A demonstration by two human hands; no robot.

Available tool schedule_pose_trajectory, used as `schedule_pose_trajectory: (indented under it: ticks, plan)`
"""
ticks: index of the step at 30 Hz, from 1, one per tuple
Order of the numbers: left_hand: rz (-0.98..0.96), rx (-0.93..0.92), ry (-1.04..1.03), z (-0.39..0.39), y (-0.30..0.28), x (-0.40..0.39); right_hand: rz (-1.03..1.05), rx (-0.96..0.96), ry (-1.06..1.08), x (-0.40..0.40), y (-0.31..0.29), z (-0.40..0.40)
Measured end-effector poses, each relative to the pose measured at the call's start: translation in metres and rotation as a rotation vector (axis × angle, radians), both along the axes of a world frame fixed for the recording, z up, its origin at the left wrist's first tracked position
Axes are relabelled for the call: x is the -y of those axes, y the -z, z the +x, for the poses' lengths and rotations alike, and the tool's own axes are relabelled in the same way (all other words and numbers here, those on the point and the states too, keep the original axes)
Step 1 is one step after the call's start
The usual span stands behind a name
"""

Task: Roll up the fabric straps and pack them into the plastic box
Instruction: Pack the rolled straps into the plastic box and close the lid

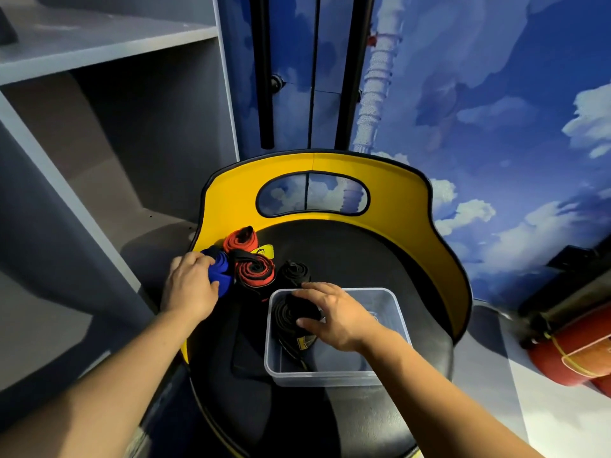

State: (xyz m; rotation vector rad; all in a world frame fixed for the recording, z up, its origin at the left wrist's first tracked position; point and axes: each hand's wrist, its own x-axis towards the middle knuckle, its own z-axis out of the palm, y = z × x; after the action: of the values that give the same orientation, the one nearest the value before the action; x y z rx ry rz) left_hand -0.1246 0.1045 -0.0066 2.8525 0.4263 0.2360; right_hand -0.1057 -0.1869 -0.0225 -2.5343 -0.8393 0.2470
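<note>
Nearest the camera, a clear plastic box [334, 375] sat on the black seat [363, 259] of a chair. The right hand [334, 317] reached into the box from the right, its thumb and curled fingers clamped on a black rolled strap [289, 317] that lay against the box's left wall; a yellow patch showed at the roll's lower end.

Just left of the box, a flat black piece [248, 355] lay on the seat, though the dim view did not let me tell what it was.

Farther back and to the left, the left hand [190, 285] gripped a blue rolled strap [221, 271] near the seat's left edge. Touching that roll on its right lay a red-and-black rolled strap [254, 271], and beside that a smaller black roll [294, 272] sat just behind the box's far rim. Behind these, a red roll [240, 241] leaned near the chair's yellow backrest [396, 200], with a yellow tag [264, 251] beside it.

Beyond stood grey shelves [99, 77] and a cloud-painted wall [496, 110].
</note>
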Motion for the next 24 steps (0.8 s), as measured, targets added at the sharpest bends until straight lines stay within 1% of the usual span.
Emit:
schedule_pose_trajectory:
  ticks: [2,7,9,13,17,21,24]
  plan:
    - [0.018,0.036,-0.004,-0.005,0.002,0.002,0.002,0.002,-0.002,0.0,0.0,0.0]
    - [0.158,0.022,0.072,-0.01,0.014,-0.003,-0.002,0.007,0.003,0.0,-0.004,-0.002]
    - [0.155,0.037,0.093,-0.01,0.016,-0.004,-0.001,0.007,0.005,0.0,-0.005,-0.003]
    - [0.053,0.105,0.031,-0.014,0.011,-0.003,-0.003,0.0,0.008,-0.001,-0.005,-0.004]
    - [-0.161,0.196,-0.115,-0.024,-0.006,0.003,-0.011,-0.011,0.01,-0.001,-0.006,-0.003]
    - [-0.27,0.31,-0.116,-0.036,-0.027,0.013,-0.035,-0.019,0.017,-0.003,-0.01,-0.006]
    - [-0.381,0.357,-0.11,-0.047,-0.042,0.028,-0.032,0.02,0.054,-0.004,-0.011,-0.008]
